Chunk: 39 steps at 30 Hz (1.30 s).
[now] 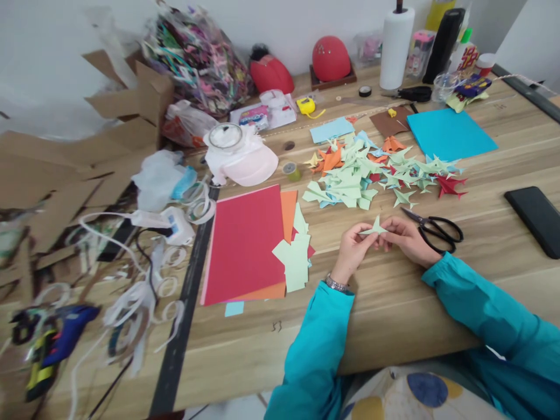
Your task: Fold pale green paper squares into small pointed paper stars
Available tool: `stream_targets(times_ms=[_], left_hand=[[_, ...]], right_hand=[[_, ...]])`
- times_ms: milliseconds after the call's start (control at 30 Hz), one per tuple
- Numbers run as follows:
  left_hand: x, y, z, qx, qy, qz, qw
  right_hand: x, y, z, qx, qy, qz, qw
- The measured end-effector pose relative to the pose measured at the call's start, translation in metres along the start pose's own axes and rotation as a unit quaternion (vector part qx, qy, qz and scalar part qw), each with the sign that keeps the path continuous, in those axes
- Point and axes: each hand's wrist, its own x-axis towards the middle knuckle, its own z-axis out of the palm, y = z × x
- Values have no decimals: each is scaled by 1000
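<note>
A small pale green folded paper piece point(377, 227), with pointed tips, is pinched between both hands above the table. My left hand point(355, 244) grips its left side, fingers closed. On the other side my right hand point(406, 238) is closed on it too. Black-handled scissors point(437, 228) lie just beyond my right hand. Past my hands spreads a pile of folded paper pieces point(350, 175) in green, orange, red and blue. To the left, pale green paper cutouts point(296, 265) rest partly over a red paper sheet point(247, 245).
A black phone point(536, 219) lies at the right. Blue paper sheets point(452, 134) sit at the back right, and a white cap point(245, 160) at the back left. Left of the black table strip point(181, 303) are tangled cables, a blue glue gun point(72, 326) and cardboard point(131, 116).
</note>
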Motion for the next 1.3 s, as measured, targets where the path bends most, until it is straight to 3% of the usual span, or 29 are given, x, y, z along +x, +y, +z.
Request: stream_targets(times_ms=[500, 1300], left_hand=[[-1, -2, 7, -57, 42, -5, 997], [-1, 0, 6, -66, 1, -10, 998]], right_hand=[[-2, -3, 6, 43, 13, -6, 999], [-1, 1, 2, 51, -10, -7, 999]])
